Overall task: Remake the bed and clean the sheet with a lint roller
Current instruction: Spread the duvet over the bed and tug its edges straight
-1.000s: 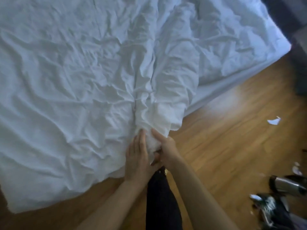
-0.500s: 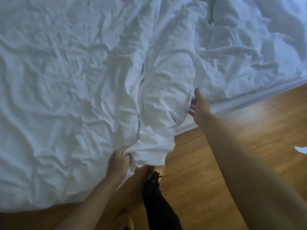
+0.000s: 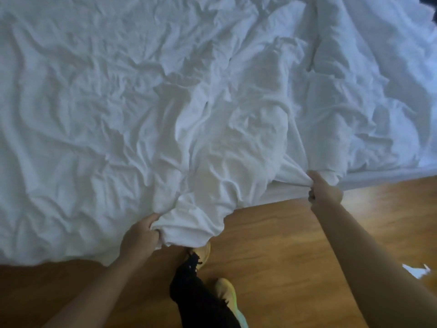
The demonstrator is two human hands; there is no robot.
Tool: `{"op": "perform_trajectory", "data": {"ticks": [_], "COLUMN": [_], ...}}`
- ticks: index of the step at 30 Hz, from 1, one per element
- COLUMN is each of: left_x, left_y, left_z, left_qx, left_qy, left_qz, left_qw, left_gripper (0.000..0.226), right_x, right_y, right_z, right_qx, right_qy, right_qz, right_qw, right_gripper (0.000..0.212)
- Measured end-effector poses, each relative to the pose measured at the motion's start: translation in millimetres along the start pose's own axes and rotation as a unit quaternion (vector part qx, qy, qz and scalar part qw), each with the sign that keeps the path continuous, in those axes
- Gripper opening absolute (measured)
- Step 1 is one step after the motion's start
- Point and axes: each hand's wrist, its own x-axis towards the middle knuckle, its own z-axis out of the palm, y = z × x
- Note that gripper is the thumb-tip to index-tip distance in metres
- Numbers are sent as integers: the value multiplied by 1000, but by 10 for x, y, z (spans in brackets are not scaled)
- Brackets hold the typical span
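A crumpled white sheet [image 3: 118, 114] covers the bed and hangs over its near edge toward the floor. My left hand [image 3: 139, 237] grips a bunched fold of the sheet at the near edge, low at centre left. My right hand [image 3: 325, 191] grips another gathered piece of the same sheet farther right, at the mattress edge [image 3: 390, 175]. Between the two hands the sheet is stretched in a rumpled band. No lint roller is in view.
A wooden floor [image 3: 272, 245] runs along the near side of the bed. My legs in dark trousers and yellow shoes [image 3: 224, 292] stand close to the bed. A white paper scrap [image 3: 416, 271] lies on the floor at right.
My right hand has reached the fabric at the mattress edge, closed on it, and moved away from my left hand. The fold between them has spread wider. The left hand keeps its grip.
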Motion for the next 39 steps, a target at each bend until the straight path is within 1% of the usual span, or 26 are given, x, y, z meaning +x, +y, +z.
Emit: {"op": "perform_trajectory", "data": {"ticks": [2,4,6,8,9,11,12,13,15,17,18,20,22,24,25,26,28,29,30,32,33,34,35,36,37,39], "left_x": [-95,-192,-290,-419,-506,-699,-793,-870,-1038,-1235,-1325,-1445,-1438,-1377,-1313,-1229,-1034,-933,-825,-622,-554,-510,-501,-514,-542,-581], "left_y": [8,32,104,184,196,265,330,412,678,1132,1420,2040,2639,3209,3453,3662,3997,4132,4247,4417,4477,4523,4562,4583,4602,4560], "left_z": [103,281,489,711,854,1121,1227,1336,1576,1846,1990,2290,2574,2771,2850,2913,2978,2992,3000,3016,3034,3066,3105,3140,3174,3229], "left_qx": [50,109,146,151,138,98,80,72,70,39,27,25,29,56,70,77,97,110,127,151,143,126,106,83,58,9], "left_qy": [-3,29,65,72,84,126,145,167,210,218,205,156,122,118,125,135,181,212,238,260,263,270,284,302,314,328], "left_qz": [6,6,1,-26,-46,-64,-64,-47,39,149,203,297,365,391,391,377,340,323,311,314,322,327,324,311,290,235], "left_qw": [999,994,987,986,986,985,984,982,974,964,957,942,922,911,909,913,918,916,911,901,898,897,896,897,902,915], "left_gripper": [63,65,64,62,60,64,68,68,62,60,63,78,96,107,111,115,120,119,113,87,72,59,49,41,34,23], "right_x": [95,236,368,539,625,635,713,817,1269,971,723,423,301,271,297,352,602,742,916,1347,1638,1939,2250,2565,2828,3257], "right_y": [-61,-200,-359,-497,-578,-795,-893,-995,-1091,-1166,-1153,-1059,-951,-970,-1015,-1076,-1174,-1232,-1305,-1450,-1501,-1554,-1608,-1657,-1725,-1863], "right_z": [-373,-667,-955,-1286,-1452,-1745,-1842,-1946,-2032,-1905,-1828,-1701,-1608,-1606,-1628,-1655,-1744,-1803,-1859,-1951,-1971,-1992,-2022,-2076,-2151,-2292], "right_qx": [-28,-47,-41,-113,-147,-152,-134,-110,-75,-76,-47,18,58,71,62,42,-31,-85,-142,-217,-233,-226,-198,-153,-103,21], "right_qy": [28,58,73,100,100,87,84,73,21,-12,-37,-98,-195,-290,-329,-358,-408,-411,-401,-374,-342,-298,-251,-223,-216,-243], "right_qz": [-17,-41,-70,-100,-126,-155,-161,-168,-174,-152,-149,-158,-142,-109,-100,-97,-122,-143,-168,-186,-174,-138,-81,-11,53,130], "right_qw": [999,996,994,984,976,972,974,977,982,985,987,982,969,948,937,928,904,896,889,882,894,917,944,963,970,961], "right_gripper": [44,49,65,85,87,82,85,87,82,79,77,71,67,37,27,28,50,54,52,36,26,19,24,38,50,71]}}
